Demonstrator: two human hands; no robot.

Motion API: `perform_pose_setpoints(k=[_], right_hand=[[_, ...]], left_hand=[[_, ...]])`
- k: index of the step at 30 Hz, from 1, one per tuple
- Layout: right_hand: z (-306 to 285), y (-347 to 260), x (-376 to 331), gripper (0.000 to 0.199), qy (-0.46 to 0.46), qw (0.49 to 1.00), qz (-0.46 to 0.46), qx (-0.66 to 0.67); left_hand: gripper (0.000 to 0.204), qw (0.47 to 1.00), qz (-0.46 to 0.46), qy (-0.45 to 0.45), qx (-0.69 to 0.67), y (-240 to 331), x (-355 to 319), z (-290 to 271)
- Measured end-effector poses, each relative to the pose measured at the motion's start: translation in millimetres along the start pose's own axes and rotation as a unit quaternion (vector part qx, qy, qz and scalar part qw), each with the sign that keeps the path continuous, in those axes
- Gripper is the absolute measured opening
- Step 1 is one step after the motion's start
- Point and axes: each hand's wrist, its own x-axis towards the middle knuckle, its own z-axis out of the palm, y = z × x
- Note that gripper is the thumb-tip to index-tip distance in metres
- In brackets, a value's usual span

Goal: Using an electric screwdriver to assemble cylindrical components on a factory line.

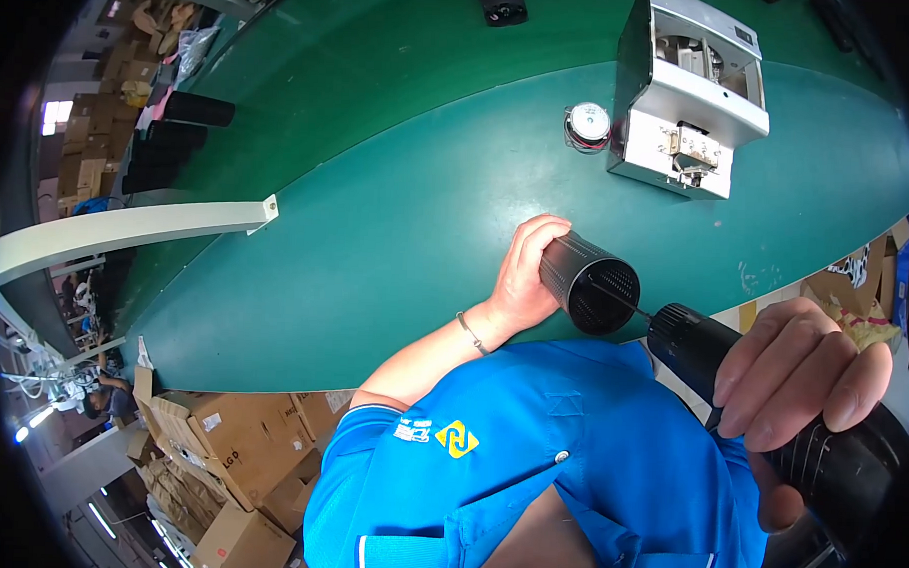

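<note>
My left hand is closed round a black perforated cylinder, holding it tilted over the near side of the table with its round opening toward me. In my right hand is a black electric screwdriver, gripped round its body. Its long thin bit reaches into the cylinder's opening. What the bit's tip touches inside is hidden. Beyond my left hand, a small round speaker driver with a silvery back and thin wires lies on the table.
A white and black metal housing stands on the green table at the far right. Another black cylinder is at the far edge. Several dark cylinders lie at the left. A pale curved bracket juts in there. Cardboard boxes sit below the table.
</note>
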Motion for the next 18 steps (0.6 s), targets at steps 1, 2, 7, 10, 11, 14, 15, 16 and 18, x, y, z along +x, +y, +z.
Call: perform_pose_setpoints(k=[1, 2, 7, 10, 11, 14, 15, 16, 18], right_hand=[[0, 0, 0, 0.069, 0.003, 1.000, 0.002, -0.003], [1, 0, 0, 0.069, 0.006, 1.000, 0.003, -0.006], [-4, -1, 3, 0.066, -0.035, 0.999, 0.018, -0.004], [3, 2, 6, 0.064, 0.003, 1.000, 0.028, 0.004], [7, 3, 7, 0.064, 0.021, 0.999, 0.032, 0.007], [10, 3, 7, 0.063, 0.045, 0.998, 0.033, 0.006], [10, 3, 6, 0.063, 0.054, 0.998, 0.031, 0.001], [10, 2, 6, 0.063, 0.063, 0.998, 0.030, -0.004], [3, 0, 9, 0.064, 0.052, 0.999, 0.015, 0.004]], left_hand=[[0.062, 1.000, -0.001, -0.001, 0.000, 0, 0, 0], [0.062, 1.000, -0.003, -0.001, 0.000, 0, 1, 0], [0.061, 1.000, -0.005, 0.002, 0.002, 1, 1, -1], [0.061, 1.000, -0.003, 0.005, -0.003, 2, 1, 0], [0.061, 1.000, -0.002, 0.006, -0.005, 2, 2, 0], [0.063, 1.000, -0.006, 0.004, -0.006, 5, 4, 0], [0.064, 1.000, -0.015, -0.002, -0.007, 6, 5, 0], [0.064, 1.000, -0.023, -0.009, -0.008, 7, 6, 1], [0.065, 0.999, -0.028, -0.016, -0.009, 5, 10, 1]])
